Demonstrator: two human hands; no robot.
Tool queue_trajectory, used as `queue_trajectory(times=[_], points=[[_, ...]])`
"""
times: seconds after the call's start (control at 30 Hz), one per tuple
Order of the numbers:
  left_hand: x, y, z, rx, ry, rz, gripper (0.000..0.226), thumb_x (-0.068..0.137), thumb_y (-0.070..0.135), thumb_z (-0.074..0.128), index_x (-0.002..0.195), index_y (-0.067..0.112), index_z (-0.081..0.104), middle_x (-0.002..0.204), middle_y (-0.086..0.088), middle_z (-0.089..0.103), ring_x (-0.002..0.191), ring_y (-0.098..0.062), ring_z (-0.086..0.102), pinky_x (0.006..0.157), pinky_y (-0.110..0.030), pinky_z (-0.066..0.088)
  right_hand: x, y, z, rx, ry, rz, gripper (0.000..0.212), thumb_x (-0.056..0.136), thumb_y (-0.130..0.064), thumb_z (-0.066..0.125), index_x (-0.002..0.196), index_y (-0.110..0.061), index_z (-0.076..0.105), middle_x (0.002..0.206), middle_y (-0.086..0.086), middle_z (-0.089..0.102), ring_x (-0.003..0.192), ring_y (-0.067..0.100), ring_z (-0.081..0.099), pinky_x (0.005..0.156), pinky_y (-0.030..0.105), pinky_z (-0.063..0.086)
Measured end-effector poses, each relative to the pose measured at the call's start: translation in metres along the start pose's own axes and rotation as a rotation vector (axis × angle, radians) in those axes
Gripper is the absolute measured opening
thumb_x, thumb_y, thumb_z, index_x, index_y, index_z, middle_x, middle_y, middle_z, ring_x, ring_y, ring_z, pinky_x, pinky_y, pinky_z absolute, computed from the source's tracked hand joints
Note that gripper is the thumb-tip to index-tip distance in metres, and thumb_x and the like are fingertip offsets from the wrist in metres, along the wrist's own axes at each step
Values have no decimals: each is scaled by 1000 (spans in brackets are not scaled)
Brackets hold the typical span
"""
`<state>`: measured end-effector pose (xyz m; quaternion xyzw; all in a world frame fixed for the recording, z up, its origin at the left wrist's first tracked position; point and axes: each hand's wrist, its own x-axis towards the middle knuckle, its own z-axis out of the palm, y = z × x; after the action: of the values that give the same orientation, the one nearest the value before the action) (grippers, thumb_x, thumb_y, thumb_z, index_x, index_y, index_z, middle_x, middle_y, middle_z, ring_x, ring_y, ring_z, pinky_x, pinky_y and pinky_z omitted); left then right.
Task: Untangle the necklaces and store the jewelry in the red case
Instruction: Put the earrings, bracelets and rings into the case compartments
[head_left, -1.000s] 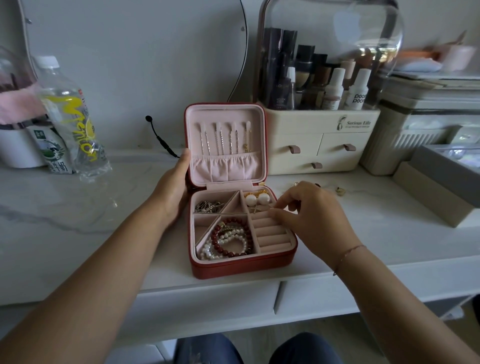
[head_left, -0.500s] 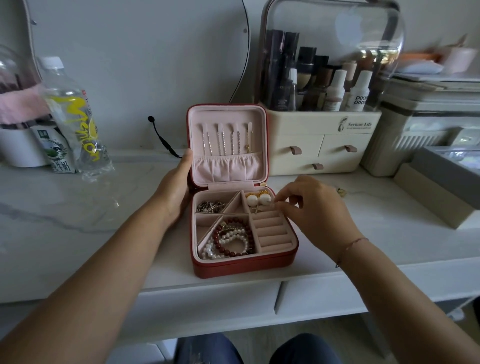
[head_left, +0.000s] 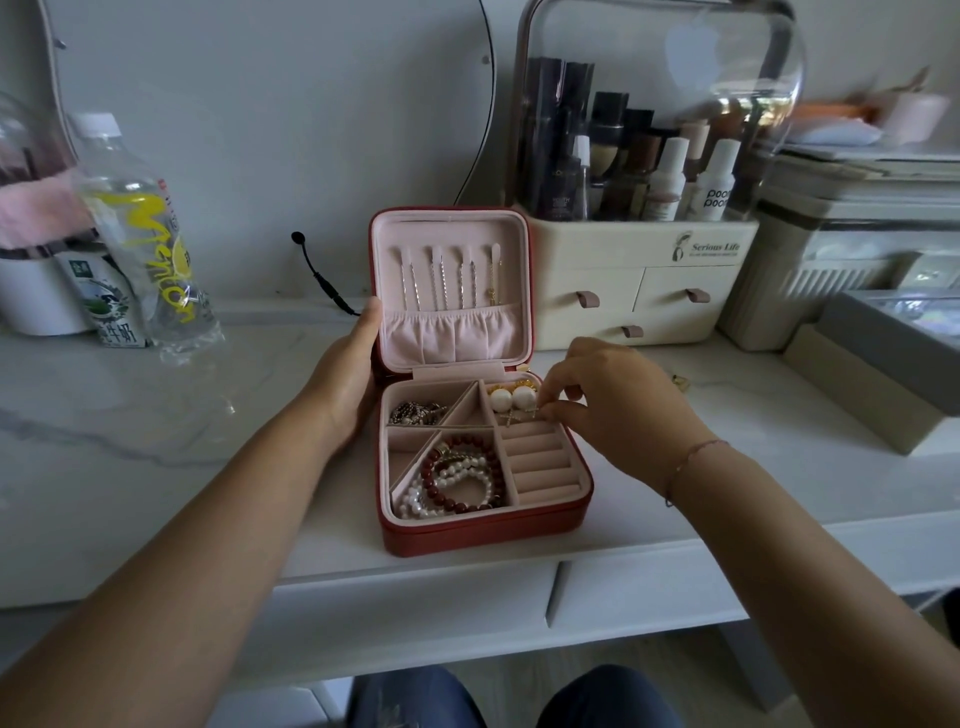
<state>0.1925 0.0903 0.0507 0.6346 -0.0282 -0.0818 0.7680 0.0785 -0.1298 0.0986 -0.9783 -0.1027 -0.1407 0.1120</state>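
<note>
The red case (head_left: 483, 532) lies open on the white table, lid upright with several thin necklaces (head_left: 449, 278) hanging inside. My left hand (head_left: 345, 382) grips the case's left side at the hinge. My right hand (head_left: 618, 402) reaches over the case's right edge and pinches a small cross-shaped earring (head_left: 519, 415) beside two pearl earrings (head_left: 511, 399) in the top right compartment. Red and pearl bead bracelets (head_left: 454, 480) fill the lower left compartment. A silver chain (head_left: 415, 413) sits in the top left one.
A white cosmetics organiser (head_left: 639, 283) with drawers stands right behind the case. A clear lemon drink bottle (head_left: 143, 244) and a milk carton (head_left: 111, 312) stand at the left. Grey and beige boxes (head_left: 878, 364) sit at the right. A small gold piece (head_left: 680, 382) lies on the table.
My right hand moved up from the ring rolls to the top right compartment and now pinches the small earring there. My left hand stayed on the case.
</note>
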Motion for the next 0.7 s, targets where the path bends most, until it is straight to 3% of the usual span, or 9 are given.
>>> queue_trajectory(times=[0.23,0.53,0.7], points=[[-2,0,2,-10,-8,-1,58,94,61,40,121,17,65,117,-8,70,110,-22,66,107,-43,43,3,-10,-8,-72,-79,-4,10,89,-26,57,91,-27,67,90,-7,47,87,17,53,71,30,44],[-6,3,6,-12,15,-3,54,95,59,40,117,18,67,114,-7,71,108,-22,67,104,-41,45,-6,-17,-1,-173,-24,-10,21,93,-21,46,99,-21,66,94,-2,50,86,22,54,68,27,31],[-6,3,3,-7,16,-1,53,93,61,43,112,19,69,113,-7,72,108,-22,67,106,-42,43,-19,-6,5,2,75,-1,21,93,-20,50,102,-22,70,95,0,58,80,25,58,71,32,43]])
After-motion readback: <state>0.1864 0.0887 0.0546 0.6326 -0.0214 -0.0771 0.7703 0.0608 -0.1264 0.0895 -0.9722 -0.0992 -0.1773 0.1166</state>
